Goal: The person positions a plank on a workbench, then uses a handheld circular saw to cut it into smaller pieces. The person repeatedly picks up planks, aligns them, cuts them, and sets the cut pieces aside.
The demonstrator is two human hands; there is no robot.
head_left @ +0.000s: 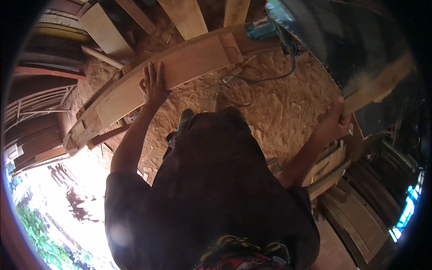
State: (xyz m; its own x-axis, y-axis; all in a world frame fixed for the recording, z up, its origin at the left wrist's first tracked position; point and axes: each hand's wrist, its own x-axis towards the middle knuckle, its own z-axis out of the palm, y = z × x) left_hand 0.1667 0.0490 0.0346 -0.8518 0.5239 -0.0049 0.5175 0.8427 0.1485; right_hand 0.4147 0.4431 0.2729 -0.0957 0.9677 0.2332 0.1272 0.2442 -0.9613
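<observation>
My left hand [155, 85] lies on a long, pale wooden board [193, 65], fingers stretched across its face and partly apart. The board rests lengthwise on a longer wooden beam [90, 121] to the left and ahead of me. Off to the right, my right hand [332, 121] is closed at the lower edge of a large dark panel [360, 40]. What its curled fingers hold, if anything, I cannot make out. A brown wooden strip [382, 85] lies across the panel near that hand.
A teal power tool [262, 30] sits at the beam's far end, its dark cable [274, 78] looping over sawdust-covered ground [270, 108]. Loose planks [105, 29] lie beyond the beam. Stacked boards [355, 216] stand at lower right. Bright daylight enters at lower left.
</observation>
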